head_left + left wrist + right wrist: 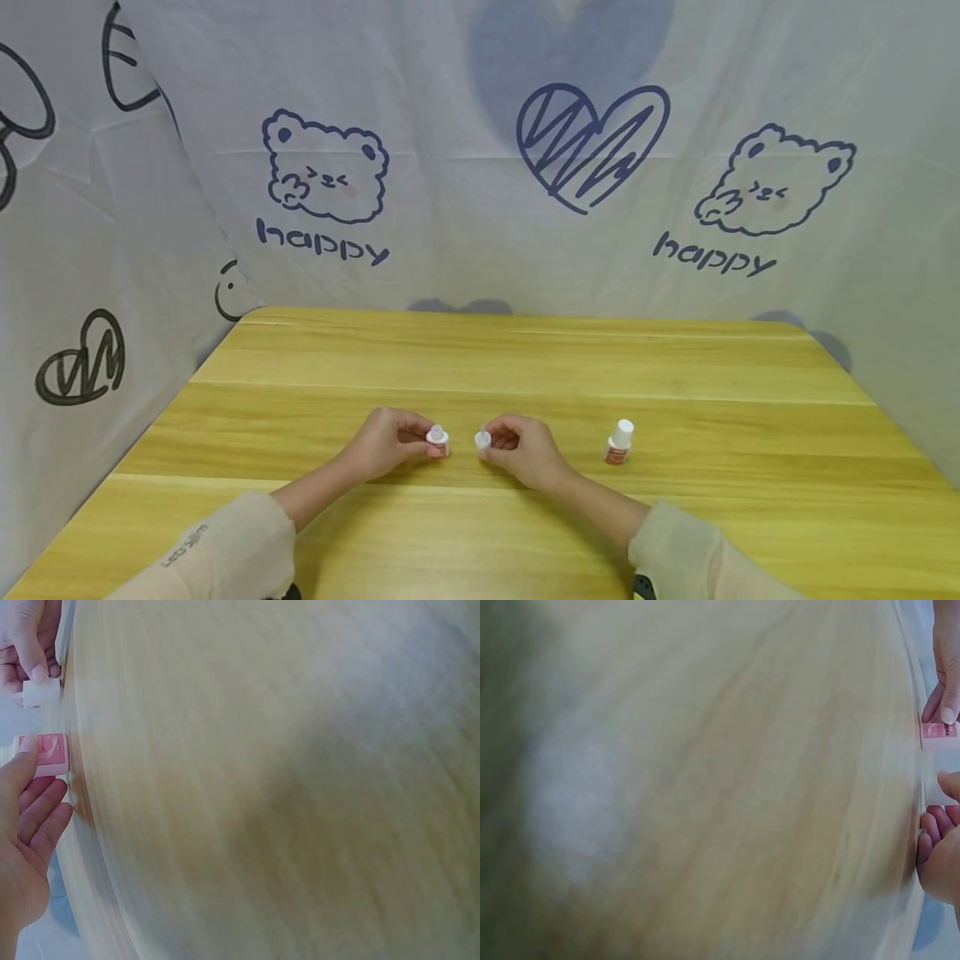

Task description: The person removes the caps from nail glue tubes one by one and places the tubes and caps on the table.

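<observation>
In the head view my left hand (384, 447) pinches a small white bottle (438, 442) at its left side. This bottle is upright, with a translucent tip on top and a red label, plainer in the left wrist view as a pink-red label (52, 749). A short gap to the right, my right hand (531, 454) holds a small white cap (482, 442) between thumb and fingers. A thin piece sticks up from the cap. The right wrist view shows the fingers (934, 825) of my right hand at its edge.
Right of both hands, a second small bottle (618, 443) with a white cap and red label stands upright on the wooden table (525, 358). White cloth (450, 208) with bear and heart drawings hangs behind the table and along its left side.
</observation>
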`<state>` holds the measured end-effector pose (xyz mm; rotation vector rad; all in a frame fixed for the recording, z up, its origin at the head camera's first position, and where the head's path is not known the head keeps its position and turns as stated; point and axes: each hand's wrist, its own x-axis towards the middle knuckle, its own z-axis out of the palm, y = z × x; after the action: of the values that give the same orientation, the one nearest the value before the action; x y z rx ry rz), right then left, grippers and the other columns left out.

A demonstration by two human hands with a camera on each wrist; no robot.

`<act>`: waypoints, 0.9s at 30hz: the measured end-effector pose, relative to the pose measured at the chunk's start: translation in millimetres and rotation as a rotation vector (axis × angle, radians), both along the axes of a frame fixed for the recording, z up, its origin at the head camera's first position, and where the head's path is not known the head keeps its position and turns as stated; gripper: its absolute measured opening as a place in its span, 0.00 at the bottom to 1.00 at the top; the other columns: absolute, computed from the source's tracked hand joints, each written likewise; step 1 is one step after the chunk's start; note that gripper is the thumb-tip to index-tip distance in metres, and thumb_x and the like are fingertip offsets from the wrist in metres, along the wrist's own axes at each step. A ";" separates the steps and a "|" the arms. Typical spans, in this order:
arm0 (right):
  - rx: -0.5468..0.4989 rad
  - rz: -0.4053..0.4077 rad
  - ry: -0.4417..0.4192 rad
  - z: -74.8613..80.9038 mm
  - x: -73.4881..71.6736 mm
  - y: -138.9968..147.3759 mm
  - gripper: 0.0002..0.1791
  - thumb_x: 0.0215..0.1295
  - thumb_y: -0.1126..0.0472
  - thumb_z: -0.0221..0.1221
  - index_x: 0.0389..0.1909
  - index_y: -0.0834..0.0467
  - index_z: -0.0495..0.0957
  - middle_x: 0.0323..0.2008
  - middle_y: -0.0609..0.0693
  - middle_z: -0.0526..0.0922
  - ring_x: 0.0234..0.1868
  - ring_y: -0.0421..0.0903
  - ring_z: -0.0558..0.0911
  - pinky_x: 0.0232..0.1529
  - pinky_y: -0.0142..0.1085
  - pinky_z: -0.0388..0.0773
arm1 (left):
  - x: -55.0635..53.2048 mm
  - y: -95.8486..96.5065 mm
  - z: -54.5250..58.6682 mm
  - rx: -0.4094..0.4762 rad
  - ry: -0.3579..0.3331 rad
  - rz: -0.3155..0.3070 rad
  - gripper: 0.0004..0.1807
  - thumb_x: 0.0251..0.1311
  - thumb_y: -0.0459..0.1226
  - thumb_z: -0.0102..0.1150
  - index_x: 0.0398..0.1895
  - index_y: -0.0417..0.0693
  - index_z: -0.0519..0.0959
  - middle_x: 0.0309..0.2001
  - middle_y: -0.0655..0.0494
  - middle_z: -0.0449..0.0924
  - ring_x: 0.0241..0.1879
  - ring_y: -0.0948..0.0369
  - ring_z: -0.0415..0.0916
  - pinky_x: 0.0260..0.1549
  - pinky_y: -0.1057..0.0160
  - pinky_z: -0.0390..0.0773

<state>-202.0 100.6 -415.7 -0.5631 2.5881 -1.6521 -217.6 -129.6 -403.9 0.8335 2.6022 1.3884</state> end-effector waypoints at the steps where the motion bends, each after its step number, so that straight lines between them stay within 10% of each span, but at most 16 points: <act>1: -0.001 0.001 0.002 0.0 0.2 -0.2 0.10 0.51 0.69 0.66 0.34 0.68 0.79 0.29 0.58 0.82 0.29 0.39 0.76 0.29 0.24 0.74 | 0.1 -0.2 0.3 0.002 0.000 -0.001 0.12 0.51 0.32 0.65 0.37 0.32 0.82 0.35 0.42 0.85 0.34 0.56 0.84 0.32 0.72 0.81; 27: 0.001 0.027 0.036 -7.9 -3.3 -1.1 0.10 0.50 0.69 0.66 0.33 0.68 0.79 0.29 0.58 0.82 0.29 0.35 0.75 0.31 0.24 0.74 | 0.6 -0.8 0.5 -0.006 -0.019 0.005 0.13 0.52 0.32 0.64 0.39 0.31 0.81 0.36 0.41 0.84 0.35 0.55 0.84 0.33 0.71 0.81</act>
<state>-205.2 99.5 -423.7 -0.6312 2.5938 -1.6477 -217.0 -130.4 -403.5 0.8098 2.5941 1.3826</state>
